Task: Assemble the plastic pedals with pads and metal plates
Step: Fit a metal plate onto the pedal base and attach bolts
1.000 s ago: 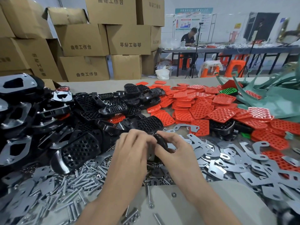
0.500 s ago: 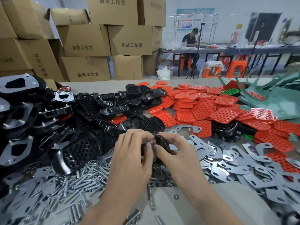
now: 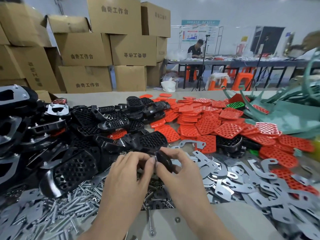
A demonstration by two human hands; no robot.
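Observation:
A black plastic pedal (image 3: 163,161) is held between both hands above the table's middle. My left hand (image 3: 129,172) grips its left side, fingers curled over the top and thumb against its edge. My right hand (image 3: 180,168) holds the right side, fingers arched over it. Most of the pedal is hidden by the fingers. Loose black pedals (image 3: 76,168) lie heaped to the left. Orange perforated pads (image 3: 206,125) are spread at the centre and right. Grey metal plates (image 3: 242,181) cover the table on the right.
Silver bolts (image 3: 57,217) and nuts lie piled at the front left. Finished pedals with plates (image 3: 57,110) are stacked at the far left. Green plastic parts (image 3: 284,115) lie at the right rear. Cardboard boxes (image 3: 86,49) stand behind the table. A person sits at a far table.
My hands stay together on the pedal. The right fingers have spread and lifted a little over its top. The camera has shifted slightly.

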